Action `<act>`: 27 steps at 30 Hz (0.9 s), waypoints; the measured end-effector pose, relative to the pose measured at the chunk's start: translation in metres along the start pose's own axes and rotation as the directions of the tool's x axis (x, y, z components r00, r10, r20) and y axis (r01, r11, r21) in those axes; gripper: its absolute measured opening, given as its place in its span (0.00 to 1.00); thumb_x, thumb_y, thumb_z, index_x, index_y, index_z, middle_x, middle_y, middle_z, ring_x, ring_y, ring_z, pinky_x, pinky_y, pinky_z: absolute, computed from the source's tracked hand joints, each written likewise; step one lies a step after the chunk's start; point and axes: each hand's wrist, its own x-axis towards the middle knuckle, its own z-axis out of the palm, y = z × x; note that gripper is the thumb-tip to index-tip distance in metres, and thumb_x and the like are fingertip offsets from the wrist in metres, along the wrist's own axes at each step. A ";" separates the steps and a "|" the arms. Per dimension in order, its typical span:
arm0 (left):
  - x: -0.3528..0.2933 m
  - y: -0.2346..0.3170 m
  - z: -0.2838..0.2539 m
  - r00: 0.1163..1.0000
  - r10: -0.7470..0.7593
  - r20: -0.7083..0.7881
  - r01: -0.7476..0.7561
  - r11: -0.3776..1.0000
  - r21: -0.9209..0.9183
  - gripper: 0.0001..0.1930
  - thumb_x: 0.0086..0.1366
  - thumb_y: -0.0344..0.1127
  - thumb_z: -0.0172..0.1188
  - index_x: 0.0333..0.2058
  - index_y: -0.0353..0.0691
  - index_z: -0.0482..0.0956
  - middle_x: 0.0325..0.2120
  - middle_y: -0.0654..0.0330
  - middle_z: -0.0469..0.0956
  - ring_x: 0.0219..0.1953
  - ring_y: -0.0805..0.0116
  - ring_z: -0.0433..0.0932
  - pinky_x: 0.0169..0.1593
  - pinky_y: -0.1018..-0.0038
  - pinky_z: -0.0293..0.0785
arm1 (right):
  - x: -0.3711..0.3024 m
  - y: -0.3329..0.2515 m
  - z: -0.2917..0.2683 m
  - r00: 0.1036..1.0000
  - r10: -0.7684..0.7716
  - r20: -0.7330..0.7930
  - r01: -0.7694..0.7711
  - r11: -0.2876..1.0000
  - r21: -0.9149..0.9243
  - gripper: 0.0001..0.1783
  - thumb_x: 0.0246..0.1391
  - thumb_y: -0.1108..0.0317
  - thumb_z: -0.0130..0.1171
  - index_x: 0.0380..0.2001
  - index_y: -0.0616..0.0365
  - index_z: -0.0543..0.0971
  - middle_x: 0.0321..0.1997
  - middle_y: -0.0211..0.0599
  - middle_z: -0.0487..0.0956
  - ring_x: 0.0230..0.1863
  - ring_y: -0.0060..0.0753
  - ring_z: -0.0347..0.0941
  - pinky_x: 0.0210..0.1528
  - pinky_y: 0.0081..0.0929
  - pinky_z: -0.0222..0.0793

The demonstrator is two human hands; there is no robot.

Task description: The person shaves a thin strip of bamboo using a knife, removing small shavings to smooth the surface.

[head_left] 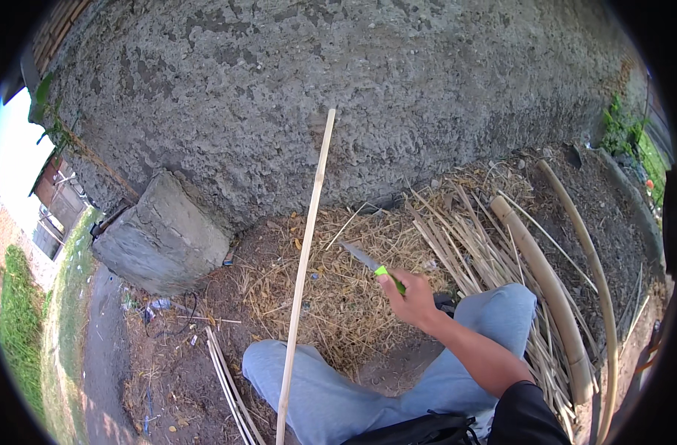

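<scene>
A green-handled knife (368,261) is being gripped in the right hand (414,300), its fingers being folded round the handle, and the blade is being pointed forward and to the left, apart from a long pale stick (308,237). The stick is being seen nearly upright in the view, its line being carried from in front of the rough wall (368,96) down past the left knee (268,360) and cut off by the lower edge. The left hand is not being shown, so how far open it is, or whether the stick is being held by it, cannot be told. As for how far along things are, the work is being judged as partway done: many thin strips (457,245) are being seen heaped at the right, a few loose strips (225,382) are being shown on the ground at the left, and the soil between the legs is being covered by shavings (360,326). A thick piece of bamboo (544,285) and a curved pole (592,256) are being left unsplit beside the heap — probably stock yet to be worked. The stick's upper part is being shown whole, with no cut being made at this moment; whether its sides are being counted as finished cannot be told.
</scene>
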 end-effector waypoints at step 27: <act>0.002 0.015 0.054 0.957 0.230 0.177 -0.262 0.947 0.187 0.18 0.71 0.41 0.54 0.23 0.36 0.72 0.16 0.69 0.62 0.22 0.78 0.59 0.24 0.73 0.56 | -0.004 -0.016 0.003 0.933 -0.361 0.004 0.345 0.889 -0.302 0.11 0.56 0.58 0.65 0.31 0.54 0.84 0.17 0.32 0.79 0.13 0.33 0.73 0.12 0.32 0.62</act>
